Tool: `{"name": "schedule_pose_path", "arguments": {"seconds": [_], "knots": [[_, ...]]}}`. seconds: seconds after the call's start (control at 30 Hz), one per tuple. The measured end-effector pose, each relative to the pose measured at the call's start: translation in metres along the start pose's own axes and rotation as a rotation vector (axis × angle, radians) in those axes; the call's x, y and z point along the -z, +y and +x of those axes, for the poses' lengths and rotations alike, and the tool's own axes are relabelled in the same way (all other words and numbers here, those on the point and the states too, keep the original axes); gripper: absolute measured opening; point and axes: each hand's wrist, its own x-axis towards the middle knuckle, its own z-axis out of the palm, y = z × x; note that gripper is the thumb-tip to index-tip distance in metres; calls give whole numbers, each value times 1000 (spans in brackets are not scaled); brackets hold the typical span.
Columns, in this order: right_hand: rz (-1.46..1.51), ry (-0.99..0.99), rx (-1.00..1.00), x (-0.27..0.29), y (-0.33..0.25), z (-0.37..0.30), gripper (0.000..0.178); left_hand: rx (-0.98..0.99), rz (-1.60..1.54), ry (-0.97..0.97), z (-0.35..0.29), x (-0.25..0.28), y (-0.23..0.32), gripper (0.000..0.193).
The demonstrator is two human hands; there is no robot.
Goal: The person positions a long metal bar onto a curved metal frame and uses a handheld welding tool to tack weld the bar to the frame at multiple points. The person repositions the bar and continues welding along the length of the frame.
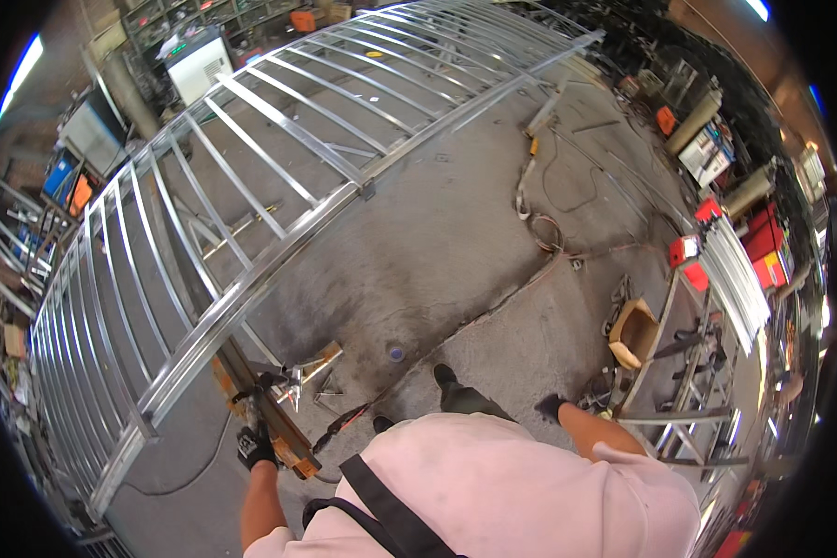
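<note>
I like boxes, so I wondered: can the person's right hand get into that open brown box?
Probably yes, perhaps with a step or lean: nothing covers the brown box, which sits ahead and right of the gloved right hand. How far off it is, one view can't settle.

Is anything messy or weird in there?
Yes, a bit: the cable trails loosely across the floor past the person's shoes. A dark patch marks the floor too; I can't tell if it's spilled.

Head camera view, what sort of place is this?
Most likely a metalworking shop: a large metal frame, a cable across the floor, and a white machine beyond the frame.
</note>
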Motion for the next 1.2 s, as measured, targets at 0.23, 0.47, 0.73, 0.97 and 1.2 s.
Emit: {"name": "schedule_pose_path", "arguments": {"seconds": [0.23,0.47,0.73,0.97,1.2], "knots": [[295,-71,45,-95,42,-57,41,-162,-21,14,-66,48,-1,57],[185,-104,669,-41,14,43,32,-261,57,173,-92,58,-14,50],[512,4,460,121,48,48,20,72,-79,88,-129,53,-5,61],[553,65,216,245,124,-9,16,97,-20,64,-144,51,-4,61],[876,-63,252,235,130,-10,20,14,1,-78,-120,43,-3,60]]}}
